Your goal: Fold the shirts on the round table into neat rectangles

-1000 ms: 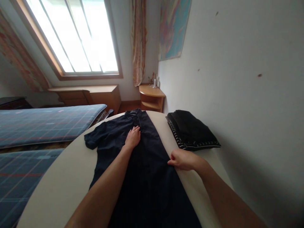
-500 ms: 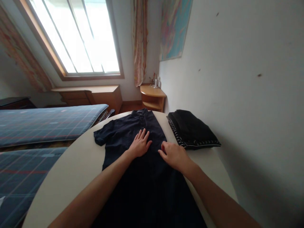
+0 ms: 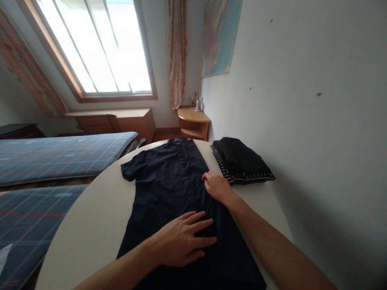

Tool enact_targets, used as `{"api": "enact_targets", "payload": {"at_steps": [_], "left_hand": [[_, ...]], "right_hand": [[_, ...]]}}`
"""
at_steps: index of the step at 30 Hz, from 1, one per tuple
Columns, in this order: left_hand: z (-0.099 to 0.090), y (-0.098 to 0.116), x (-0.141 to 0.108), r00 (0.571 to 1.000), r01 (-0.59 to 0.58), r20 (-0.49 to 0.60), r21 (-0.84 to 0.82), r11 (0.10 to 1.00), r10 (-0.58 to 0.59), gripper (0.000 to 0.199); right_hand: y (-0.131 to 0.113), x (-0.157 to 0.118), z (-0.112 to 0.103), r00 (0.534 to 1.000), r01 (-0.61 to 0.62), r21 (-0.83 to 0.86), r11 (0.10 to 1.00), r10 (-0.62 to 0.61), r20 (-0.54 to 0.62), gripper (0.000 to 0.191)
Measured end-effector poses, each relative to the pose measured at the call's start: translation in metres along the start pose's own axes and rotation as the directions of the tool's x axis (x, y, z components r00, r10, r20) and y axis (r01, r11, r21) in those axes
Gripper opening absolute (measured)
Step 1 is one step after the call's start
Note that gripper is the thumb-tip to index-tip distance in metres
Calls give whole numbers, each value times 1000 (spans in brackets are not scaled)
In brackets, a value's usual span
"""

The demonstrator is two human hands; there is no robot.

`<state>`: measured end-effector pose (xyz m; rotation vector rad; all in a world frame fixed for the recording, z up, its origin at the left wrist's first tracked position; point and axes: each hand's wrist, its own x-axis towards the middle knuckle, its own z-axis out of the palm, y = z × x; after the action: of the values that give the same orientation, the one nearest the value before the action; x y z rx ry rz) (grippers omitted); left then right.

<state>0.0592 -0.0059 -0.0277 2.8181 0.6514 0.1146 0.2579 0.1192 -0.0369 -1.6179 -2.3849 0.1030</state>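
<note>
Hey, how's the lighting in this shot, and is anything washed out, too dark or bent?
Head view: the window is blown out to white; head view: the shirt's lower part sinks near black, hiding its creases; head view: a soft shadow darkens the wall at lower right; head view: the window frame leans, probably lens stretch.
</note>
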Motion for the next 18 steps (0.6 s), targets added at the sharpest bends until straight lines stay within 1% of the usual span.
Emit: {"api": "enact_targets", "payload": {"at_steps": [2,5,7,8,10,12,15,18], "left_hand": [[6,8,1,1000,-4,-16,4,1000,4,41],[10,17,0,999,-31,-9,-36,999,31,42],[8,19,-3,998,-63,4,-87,994,64,49],[6,18,-6,996,-90,13,-114,989,92,53],[2,13,-13,988,-145,22,-159,977,150,60],[-2,5,-21,982,-176,32,-179,968,185,64],[-4,-2,-31,984,-164,44,-159,973,173,71],[0,3,-36,988,-148,22,-69,987,150,71]], "right_hand": [[-1,1,2,998,55,14,998,-55,-21,21],[-2,1,7,976,215,74,974,-212,-47,22],[-3,1,12,949,314,117,942,-313,-32,33],[-3,0,15,939,342,133,930,-344,-10,40],[-3,0,20,930,353,155,923,-364,46,48],[-3,-1,24,933,328,171,929,-347,94,52],[-3,0,25,938,298,192,935,-324,123,53],[-2,2,22,939,291,212,933,-321,123,51]]}}
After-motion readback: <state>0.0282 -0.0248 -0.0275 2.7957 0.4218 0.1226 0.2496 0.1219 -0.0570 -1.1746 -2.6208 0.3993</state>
